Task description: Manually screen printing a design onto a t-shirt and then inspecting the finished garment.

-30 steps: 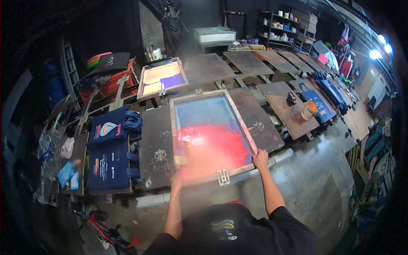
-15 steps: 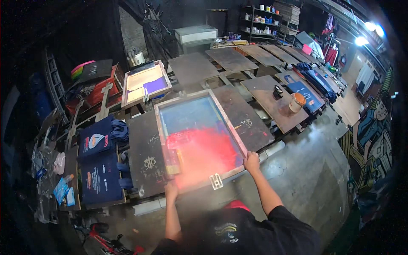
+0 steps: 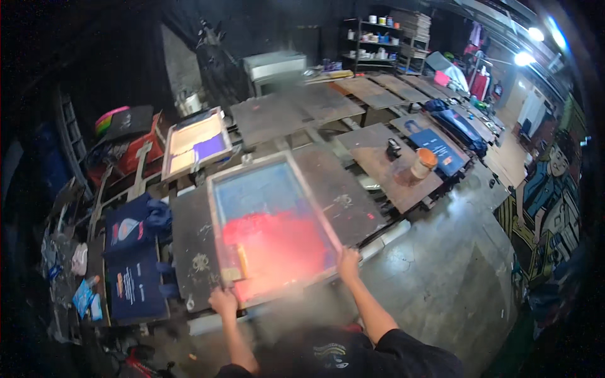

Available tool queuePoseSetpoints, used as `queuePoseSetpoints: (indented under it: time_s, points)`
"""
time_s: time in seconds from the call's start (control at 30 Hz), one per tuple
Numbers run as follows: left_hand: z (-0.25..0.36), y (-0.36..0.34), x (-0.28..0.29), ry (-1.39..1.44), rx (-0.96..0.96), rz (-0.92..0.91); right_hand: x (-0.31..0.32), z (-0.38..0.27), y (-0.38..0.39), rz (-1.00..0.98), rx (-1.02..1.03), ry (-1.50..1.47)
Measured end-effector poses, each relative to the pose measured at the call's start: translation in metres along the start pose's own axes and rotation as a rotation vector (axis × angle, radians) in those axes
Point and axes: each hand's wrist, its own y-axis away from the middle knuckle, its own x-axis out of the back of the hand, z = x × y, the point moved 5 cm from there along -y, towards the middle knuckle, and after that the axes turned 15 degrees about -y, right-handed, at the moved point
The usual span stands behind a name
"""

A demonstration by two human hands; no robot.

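My left hand (image 3: pixel 224 303) is closed around the near left corner of a screen-printing frame (image 3: pixel 320 225). My right hand (image 3: pixel 348 264) grips its near right corner. Wet red-pink ink (image 3: pixel 280 252) covers the near part of the mesh; the far part looks blue-grey (image 3: pixel 255 189). Inside the frame's left side lies a tan, squeegee-like tool (image 3: pixel 234 271), blurred. A dark board (image 3: pixel 337 195) shows on both sides of the frame; whether the two touch, I cannot tell.
Left stand dark blue printed bags (image 3: pixel 132 277). Another screen frame (image 3: pixel 196 142) with purple and cream areas sits far left. To the right, an orange-topped tub (image 3: pixel 424 162) rests on a brown board (image 3: pixel 378 148), beside a small black object (image 3: pixel 393 148). Shelves (image 3: pixel 375 41) stand behind.
The view has shifted, moving the scene left and down in the picture. Both hands and the frame have moved slightly further that way than the boards around them, keeping their grip.
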Motion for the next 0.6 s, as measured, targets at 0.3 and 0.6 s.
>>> queuePoseSetpoints:
  time_s: [0.3, 0.6]
  points:
    - [0.203, 0.07, -0.008, 0.613, -0.572, 0.095, 0.128, 0.061, 0.004, -0.097, -0.182, -0.665]
    - [0.474, 0.317, -0.075, 0.68, -1.036, -0.422, 0.305, 0.212, -0.019, 0.37, -0.199, -0.753]
